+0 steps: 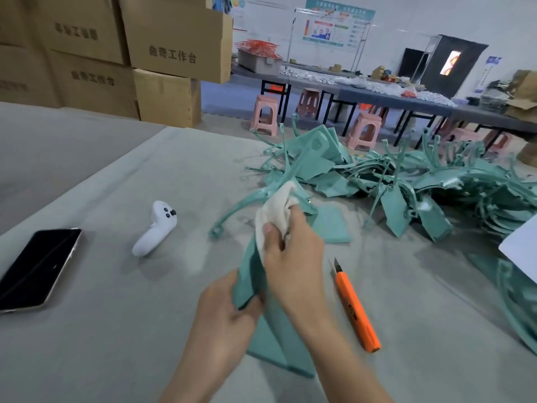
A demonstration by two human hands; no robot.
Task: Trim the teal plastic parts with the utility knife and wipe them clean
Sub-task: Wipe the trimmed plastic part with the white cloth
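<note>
One teal part mid-wipe: left hand grips its edge, right hand pinches cloth on it; utility knife lies right of hands, pile beyond probably pending.

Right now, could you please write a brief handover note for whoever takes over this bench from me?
Left hand grips the lower end of one teal part, held over the table.
Right hand holds the white cloth against that part.
Utility knife lies on the table to the right, blade out, in neither hand.
Done: this part seems trimmed; wiping is under way.
Left: finish wiping it; the pile of teal parts at the far right probably awaits trimming and wiping.
</note>
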